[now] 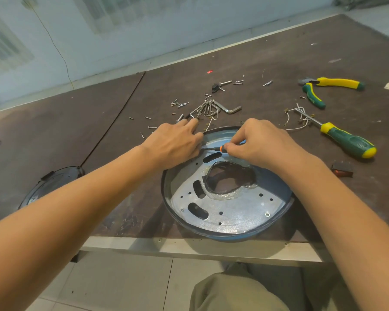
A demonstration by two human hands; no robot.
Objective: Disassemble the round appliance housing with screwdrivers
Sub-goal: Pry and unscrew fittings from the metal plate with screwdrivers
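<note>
The round housing (229, 235) sits in the lower middle of the frame, right at the near edge of the dark, scuffed surface (234, 63). It is a shallow blue dish with a thin raised rim. Inside it lies a dull grey metal plate (240, 209), pierced with small round holes and long oval slots. A ragged central opening is edged with crinkled clear film (225, 195).

The right hand (261, 142) has a pinching grip on a small screwdriver (213, 149) with an orange collar. Its thin shaft lies low and points left toward the far side of the plate. The tip is hidden under the left hand (175, 144), which rests with fingers stretched out over the far rim and grasps nothing.

The likely trouble is a slip. At such a flat angle the thin tip could ride out of a screw head, chew it up, or jab the left fingers just beside it. The smooth dish may also slide or tip off the near edge if the steadying hand eases. At least two screws (267, 214) remain in the plate nearer the camera.

In the upper middle, loose screws (179, 103) and bent steel hex keys (213, 108) lie scattered; a freed screw could easily get lost among them. A large screwdriver (348, 142) with a green and yellow handle lies at the right, with matching pliers (323, 88) above it.
</note>
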